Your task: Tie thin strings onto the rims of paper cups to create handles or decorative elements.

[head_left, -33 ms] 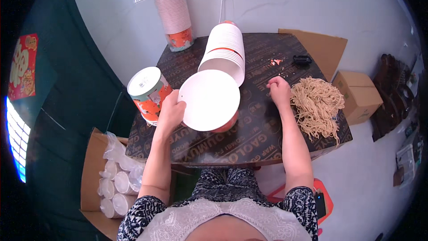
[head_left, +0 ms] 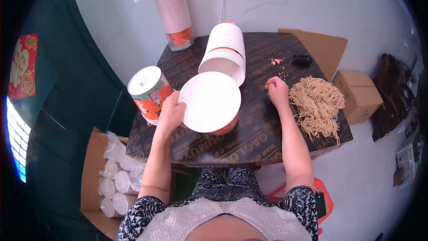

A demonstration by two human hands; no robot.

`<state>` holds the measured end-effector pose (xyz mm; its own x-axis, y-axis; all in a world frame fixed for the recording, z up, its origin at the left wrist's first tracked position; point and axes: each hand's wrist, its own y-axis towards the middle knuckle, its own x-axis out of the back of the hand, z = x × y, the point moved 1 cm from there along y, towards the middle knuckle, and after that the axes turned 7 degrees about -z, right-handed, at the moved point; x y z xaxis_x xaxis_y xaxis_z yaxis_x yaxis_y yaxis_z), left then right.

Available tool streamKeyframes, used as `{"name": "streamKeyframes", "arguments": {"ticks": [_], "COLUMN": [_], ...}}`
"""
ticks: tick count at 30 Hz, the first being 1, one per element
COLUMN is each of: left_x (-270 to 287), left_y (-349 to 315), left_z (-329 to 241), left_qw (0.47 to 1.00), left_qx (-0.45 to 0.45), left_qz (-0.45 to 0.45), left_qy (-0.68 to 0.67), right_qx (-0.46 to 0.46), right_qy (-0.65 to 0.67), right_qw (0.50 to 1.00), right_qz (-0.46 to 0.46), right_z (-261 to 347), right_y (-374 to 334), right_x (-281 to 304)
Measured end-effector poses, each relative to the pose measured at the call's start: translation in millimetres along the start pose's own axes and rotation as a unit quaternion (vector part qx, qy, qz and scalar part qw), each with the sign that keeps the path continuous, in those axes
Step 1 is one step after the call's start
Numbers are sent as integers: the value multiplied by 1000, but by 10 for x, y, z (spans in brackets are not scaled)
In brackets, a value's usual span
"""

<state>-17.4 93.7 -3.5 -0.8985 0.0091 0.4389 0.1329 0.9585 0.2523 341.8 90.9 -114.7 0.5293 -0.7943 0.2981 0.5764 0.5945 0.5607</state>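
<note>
My left hand (head_left: 171, 112) grips the rim of a paper tub (head_left: 210, 102), thumb on its white inner side. The tub's mouth is tilted toward me, and a bit of its orange outer wall shows below. Right behind it, a row of nested white paper tubs (head_left: 226, 44) lies on its side. To the left, upside-down paper tubs (head_left: 154, 98) with an orange and green print stand close to my left hand. My right hand (head_left: 278, 91) is closed above the table, beside a heap of beige string (head_left: 317, 102); whatever its fingers hold is hidden.
Small red bits (head_left: 276, 61) and a black object (head_left: 302, 60) lie on the dark table (head_left: 254, 138). A tall wrapped tub stack (head_left: 174, 15) stands at the back left. Cartons (head_left: 91, 169) (head_left: 356, 91) flank the table; the left one holds bagged white tubs (head_left: 120, 192).
The tub in my left hand has shifted very slightly down and right. My right hand has moved a little to the left, still closed.
</note>
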Motion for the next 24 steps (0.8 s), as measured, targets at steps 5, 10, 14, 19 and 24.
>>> {"name": "streamKeyframes", "arguments": {"ticks": [5, 10, 14, 19, 24], "left_x": [57, 69, 75, 127, 112], "left_y": [-172, -230, -230, -427, -648], "left_z": [-20, -75, -4, -116, -21], "left_qw": [999, 999, 995, 999, 953], "left_qx": [15, 37, 62, -38, -238], "left_qz": [19, 29, 76, -20, -181], "left_qy": [31, 16, -20, 21, 40], "right_qx": [6, -15, 1, -29, 1], "right_qy": [12, 38, 48, 57, 27], "right_qw": [999, 998, 997, 991, 993], "right_qz": [46, 56, 67, 114, 116], "right_z": [220, 327, 508, 938, 1001], "right_y": [-97, -99, -84, -97, -183], "right_x": [-89, -61, -18, 245, 687]}}
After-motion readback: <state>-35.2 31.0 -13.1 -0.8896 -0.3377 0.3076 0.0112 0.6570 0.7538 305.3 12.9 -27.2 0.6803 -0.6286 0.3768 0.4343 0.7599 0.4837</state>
